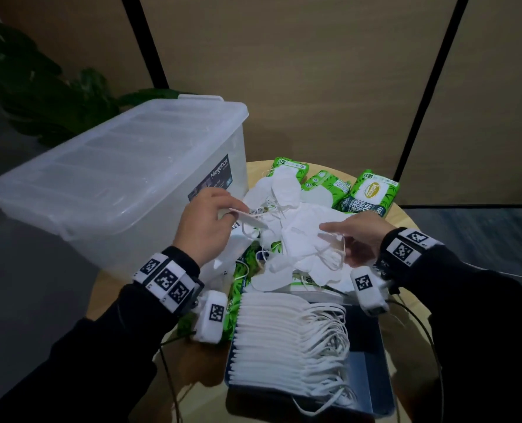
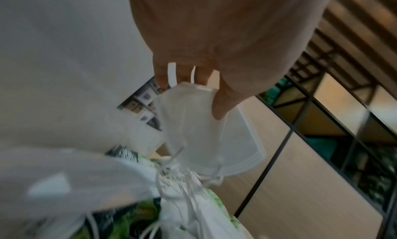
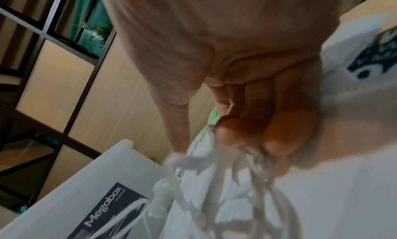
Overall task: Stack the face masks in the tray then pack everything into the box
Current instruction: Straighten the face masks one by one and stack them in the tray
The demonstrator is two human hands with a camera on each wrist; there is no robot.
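A long row of masks (image 1: 284, 340) already sits stacked in the tray (image 1: 372, 370) just below both wrists, while the left hand (image 1: 206, 225) pinches one mask (image 2: 199, 123) and the right hand (image 1: 360, 236) curls round ear loops (image 3: 214, 171) from the loose pile (image 1: 290, 227) between them, the box (image 1: 116, 184) beside the left hand still lidded.

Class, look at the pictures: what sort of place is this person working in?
Probably an office or studio corner, not a home kitchen: a small round wooden table, plain beige wall panels with black frames, and a potted plant behind the lidded storage box.
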